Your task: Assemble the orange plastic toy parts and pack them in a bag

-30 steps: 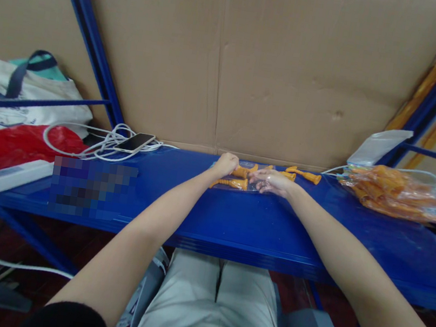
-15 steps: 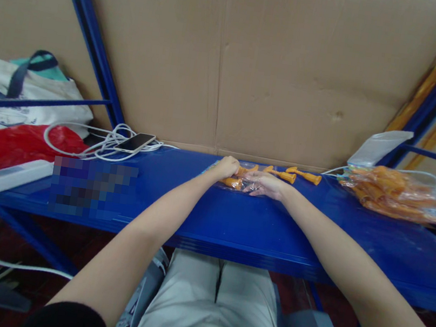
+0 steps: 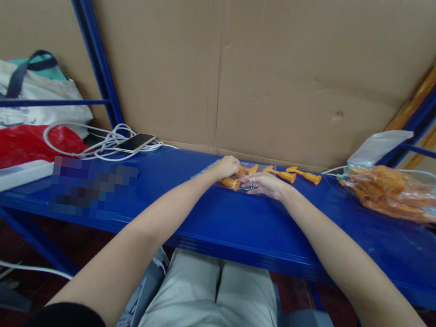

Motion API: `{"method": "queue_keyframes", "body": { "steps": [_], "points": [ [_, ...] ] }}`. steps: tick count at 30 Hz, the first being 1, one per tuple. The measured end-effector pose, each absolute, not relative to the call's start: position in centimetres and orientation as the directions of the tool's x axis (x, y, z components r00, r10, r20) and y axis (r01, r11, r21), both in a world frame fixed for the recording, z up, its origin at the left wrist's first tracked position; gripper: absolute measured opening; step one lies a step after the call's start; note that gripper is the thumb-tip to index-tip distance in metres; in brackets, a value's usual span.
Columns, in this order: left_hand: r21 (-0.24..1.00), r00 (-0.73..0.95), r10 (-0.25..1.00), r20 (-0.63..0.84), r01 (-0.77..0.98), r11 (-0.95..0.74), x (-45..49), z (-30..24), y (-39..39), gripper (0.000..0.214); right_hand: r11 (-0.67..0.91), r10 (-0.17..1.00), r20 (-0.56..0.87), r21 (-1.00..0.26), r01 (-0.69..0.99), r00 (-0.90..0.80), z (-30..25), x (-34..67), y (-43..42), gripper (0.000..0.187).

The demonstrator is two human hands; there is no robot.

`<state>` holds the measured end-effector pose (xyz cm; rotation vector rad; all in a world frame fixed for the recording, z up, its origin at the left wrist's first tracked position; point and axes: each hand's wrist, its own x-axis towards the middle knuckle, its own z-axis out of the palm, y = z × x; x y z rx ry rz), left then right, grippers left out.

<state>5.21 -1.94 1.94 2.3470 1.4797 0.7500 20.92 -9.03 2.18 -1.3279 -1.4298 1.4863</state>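
Observation:
A clear plastic bag [image 3: 244,187] with orange plastic pieces inside lies near the back of the blue table. My left hand [image 3: 228,167] is closed on the bag's left part, with its fingertips mostly hidden. From the right, my right hand [image 3: 266,185] holds the bag's film between its thumb and long, stretched fingers. One orange piece [image 3: 231,183], shaped like a small handle with a flared end, shows below my left hand. Beyond my right hand lie two loose orange pieces, one nearer [image 3: 286,176] and one farther right [image 3: 309,177].
Bagged orange pieces [image 3: 391,195] are heaped at the right. A phone [image 3: 136,143] rests on coiled white cable [image 3: 110,154] at the left, beside a red plastic bag [image 3: 11,146] and a white tote [image 3: 35,98]. Cardboard [image 3: 280,74] stands behind the blue table [image 3: 241,224].
The orange piece below my left hand shows more plainly, and the film around it has shifted slightly. Both hands stay in nearly the same place.

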Motion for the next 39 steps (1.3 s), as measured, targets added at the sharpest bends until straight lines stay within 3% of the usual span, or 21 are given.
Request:
{"method": "queue_keyframes", "body": {
  "steps": [9, 14, 16, 17, 19, 21, 24, 27, 29, 32, 34, 37, 39],
  "points": [
    [0.331, 0.372, 0.891, 0.259, 0.833, -0.444, 5.2, 1.4, -1.2, 0.03, -0.136, 0.951, -0.159, -0.985, 0.105, -0.263, 1.9, 20.5, -8.8, 0.024],
    [0.344, 0.315, 0.912, 0.263, 0.852, -0.394, 4.8, 1.0, -0.5, 0.03, -0.009, 0.995, -0.017, -0.996, 0.087, -0.094, 2.4, 21.7, -7.5, 0.02],
    [0.368, 0.301, 0.918, 0.258, 0.848, -0.381, 4.5, 0.9, -0.3, 0.03, 0.092, 0.993, 0.106, -0.973, 0.212, 0.054, 2.6, 23.2, -6.7, 0.018],
    [0.381, 0.297, 0.92, 0.256, 0.844, -0.378, 4.3, 0.9, -0.1, 0.03, 0.105, 0.978, 0.161, -0.93, 0.352, 0.134, 2.6, 24.1, -6.4, 0.02],
    [0.399, 0.289, 0.922, 0.258, 0.837, -0.374, 3.8, 0.8, 0.2, 0.03, 0.078, 0.938, 0.292, -0.705, 0.705, 0.188, 2.4, 26.1, -6.0, 0.026],
    [0.393, 0.277, 0.926, 0.257, 0.845, -0.362, 3.4, 0.7, 0.6, 0.029, -0.006, 0.915, 0.365, -0.411, 0.912, 0.171, 2.0, 27.8, -5.9, 0.034],
    [0.37, 0.244, 0.935, 0.257, 0.869, -0.329, 2.6, 0.5, 1.3, 0.028, -0.15, 0.952, 0.229, -0.221, 0.964, 0.201, 1.7, 29.1, -6.2, 0.04],
    [0.391, 0.208, 0.941, 0.267, 0.869, -0.303, 1.7, 0.4, 1.8, 0.026, -0.181, 0.958, 0.189, -0.176, 0.968, 0.214, 2.2, 28.8, -6.4, 0.032],
    [0.403, 0.194, 0.944, 0.268, 0.867, -0.292, 1.1, 0.4, 2.0, 0.025, -0.169, 0.966, 0.156, -0.216, 0.962, 0.205, 2.7, 28.1, -6.5, 0.031],
    [0.393, 0.177, 0.949, 0.261, 0.878, -0.272, 0.5, 0.5, 2.1, 0.024, -0.126, 0.985, 0.062, -0.383, 0.915, 0.161, 3.0, 27.4, -6.4, 0.028],
    [0.383, 0.173, 0.951, 0.255, 0.886, -0.263, 0.4, 0.6, 2.0, 0.025, -0.087, 0.99, 0.063, -0.403, 0.911, 0.122, 2.9, 27.3, -6.3, 0.031],
    [0.365, 0.193, 0.947, 0.256, 0.888, -0.28, 0.4, 0.6, 1.8, 0.027, 0.032, 0.997, 0.076, -0.253, 0.967, -0.013, 2.6, 27.6, -6.5, 0.05],
    [0.35, 0.2, 0.947, 0.253, 0.893, -0.282, 0.6, 0.7, 1.6, 0.029, 0.066, 0.997, 0.059, -0.142, 0.988, -0.058, 2.5, 27.7, -6.8, 0.051]
  ]
}}
